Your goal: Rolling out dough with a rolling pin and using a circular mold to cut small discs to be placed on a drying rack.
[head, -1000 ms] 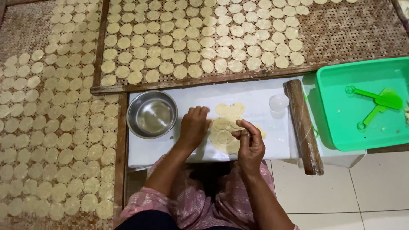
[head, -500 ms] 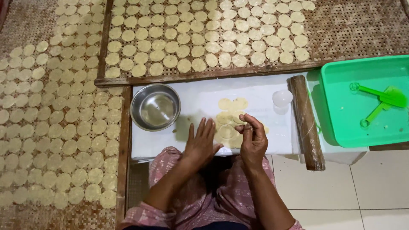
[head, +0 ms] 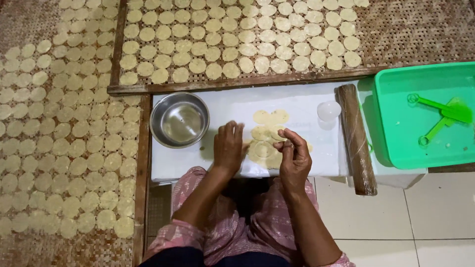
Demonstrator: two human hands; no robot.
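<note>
I see dough sheet on white board in front of me — pale yellow, thin, rolled flat, round cut marks in it, two round lobes at far edge. My left hand lies flat at sheet's left edge, fingers pressed together. My right hand is raised over sheet's right side, fingers pinching small dough piece. Steel bowl left of board, wrapped rolling pin right — green tray beyond it.

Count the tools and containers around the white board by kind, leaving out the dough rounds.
Steel bowl: 1
Rolling pin: 1
Green tub: 1
Green utensils in the tub: 2
Small round cutter: 1
Total: 6
</note>
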